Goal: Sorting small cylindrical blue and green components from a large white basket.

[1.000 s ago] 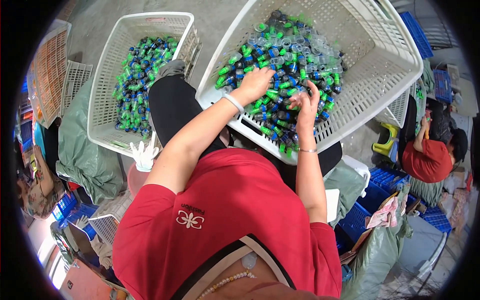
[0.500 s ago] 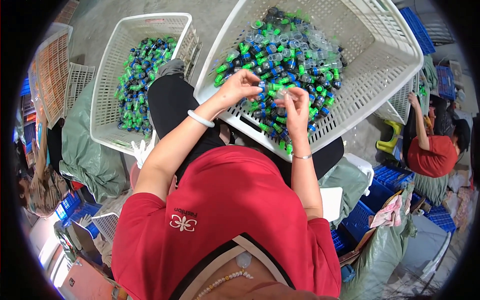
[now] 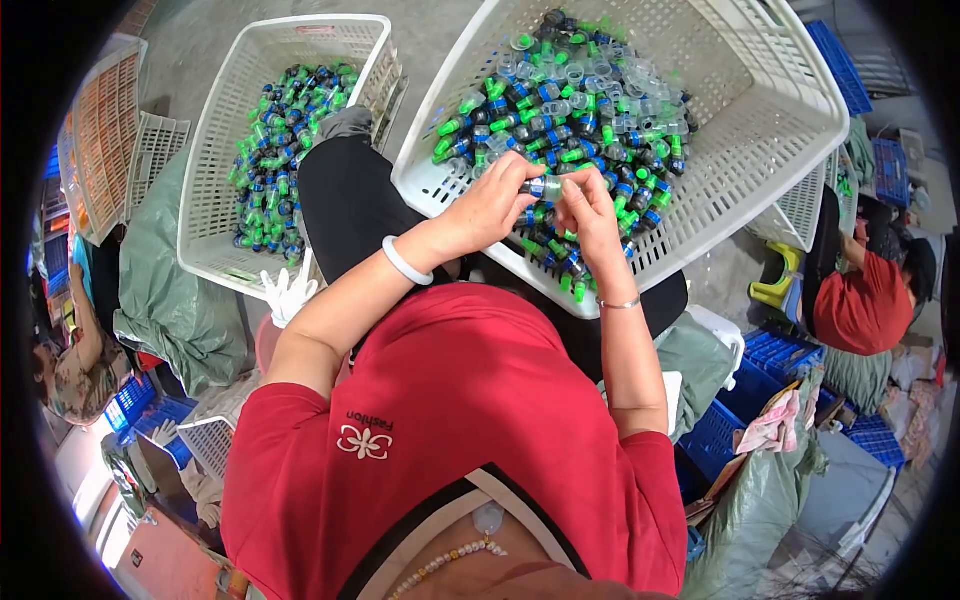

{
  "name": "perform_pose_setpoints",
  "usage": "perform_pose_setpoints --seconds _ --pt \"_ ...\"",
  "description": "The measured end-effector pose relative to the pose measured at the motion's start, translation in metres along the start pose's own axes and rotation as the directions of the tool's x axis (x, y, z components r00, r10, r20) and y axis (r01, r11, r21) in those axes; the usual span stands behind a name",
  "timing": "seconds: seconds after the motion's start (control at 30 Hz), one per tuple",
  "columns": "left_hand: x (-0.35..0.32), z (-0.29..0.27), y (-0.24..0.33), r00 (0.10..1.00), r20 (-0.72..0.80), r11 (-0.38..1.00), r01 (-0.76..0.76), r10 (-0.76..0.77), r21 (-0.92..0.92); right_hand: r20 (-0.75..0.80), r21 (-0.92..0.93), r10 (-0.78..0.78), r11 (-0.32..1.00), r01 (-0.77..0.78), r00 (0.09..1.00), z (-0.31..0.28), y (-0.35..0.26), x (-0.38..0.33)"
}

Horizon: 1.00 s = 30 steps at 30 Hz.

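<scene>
1. Bottle (image 3: pixel 545 188) is seen as small and short, its body dark and banded with blue, its other end pale green. A clear, glassy look is shown at the green end; whether a separate cup is fitted over it cannot be told at this size. The bottle is held nearly level, with the green end pointed to the right.

2. By the left hand (image 3: pixel 485 205), the dark end is gripped between thumb and bent fingers, with only a narrow gap left between them. The wrist is circled by a white bangle (image 3: pixel 407 262).

3. The right hand (image 3: pixel 588 208) is curled, its thumb and forefinger drawn close together on the green end. The wrist is circled by a thin metal bracelet (image 3: pixel 618 303).

4. The bottle is placed between the two hands, touched at each end, and is held up over the near side of the large crate (image 3: pixel 750 120).

5. Beneath and beyond the hands, the crate is partly filled with a heap of similar bottles (image 3: pixel 570 150); clear cups (image 3: pixel 600 80) are scattered over its far part.

6. To the left, more of the same bottles are held in a second crate (image 3: pixel 207 185), and a white glove (image 3: pixel 290 297) is seen at its near corner.
</scene>
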<state>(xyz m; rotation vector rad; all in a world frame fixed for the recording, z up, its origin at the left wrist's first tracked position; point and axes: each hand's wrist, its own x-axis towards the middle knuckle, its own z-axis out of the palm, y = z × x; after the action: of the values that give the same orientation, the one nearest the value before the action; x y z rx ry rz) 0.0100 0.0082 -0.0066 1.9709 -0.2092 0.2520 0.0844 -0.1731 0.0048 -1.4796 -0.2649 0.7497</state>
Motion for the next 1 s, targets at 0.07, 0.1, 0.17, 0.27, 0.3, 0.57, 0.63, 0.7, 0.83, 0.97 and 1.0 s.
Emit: perform_pose_setpoints --seconds 0.07,0.1,0.17,0.27,0.3,0.57,0.63,0.7,0.83,0.97,1.0 --pt "-0.004 -0.001 0.005 0.997 0.012 0.984 -0.079 0.079 0.161 0.05 0.222 0.143 0.964 -0.15 0.989 0.002 -0.001 -0.003" --pt "-0.006 -0.002 0.006 0.993 0.02 0.963 -0.117 0.116 0.242 0.05 0.22 0.142 0.964 -0.15 0.989 0.003 -0.002 -0.004" --pt "-0.013 -0.001 -0.001 0.992 0.021 0.965 -0.128 0.126 0.231 0.038 0.1 0.223 0.969 -0.225 0.974 0.006 -0.006 -0.005" --pt "-0.02 -0.006 -0.01 0.989 0.031 0.967 -0.15 0.146 0.207 0.02 -0.298 -0.025 0.954 0.03 0.999 0.016 -0.012 -0.009" --pt "-0.018 -0.011 -0.011 0.99 0.133 0.999 0.043 -0.042 -0.006 0.107 -0.59 -0.293 0.75 0.298 0.95 0.02 -0.015 -0.012" --pt "-0.029 -0.021 0.0 0.954 0.299 0.989 0.041 0.003 -0.139 0.423 -0.752 -0.354 0.377 0.541 0.834 0.011 -0.016 -0.017" --pt "-0.026 -0.022 0.01 0.962 0.204 0.955 -0.222 0.181 0.199 0.38 -0.753 -0.316 0.441 0.489 0.869 0.01 -0.014 -0.016" --pt "-0.03 -0.021 0.009 0.958 0.215 0.945 -0.237 0.19 0.224 0.173 -0.378 0.203 0.917 -0.125 0.964 0.012 -0.013 -0.021" --pt "-0.041 -0.018 0.003 0.954 0.217 0.93 -0.259 0.205 0.26 0.199 -0.005 0.492 0.865 -0.501 0.848 0.017 -0.005 -0.023" --pt "-0.046 -0.032 0.001 0.98 0.145 0.941 -0.173 0.135 0.292 0.192 -0.144 0.405 0.913 -0.383 0.894 0.034 0.002 -0.013" --pt "-0.049 -0.045 0.0 0.99 0.123 0.931 -0.108 0.068 0.349 0.197 -0.234 0.353 0.923 -0.306 0.915 0.038 0.002 -0.007"
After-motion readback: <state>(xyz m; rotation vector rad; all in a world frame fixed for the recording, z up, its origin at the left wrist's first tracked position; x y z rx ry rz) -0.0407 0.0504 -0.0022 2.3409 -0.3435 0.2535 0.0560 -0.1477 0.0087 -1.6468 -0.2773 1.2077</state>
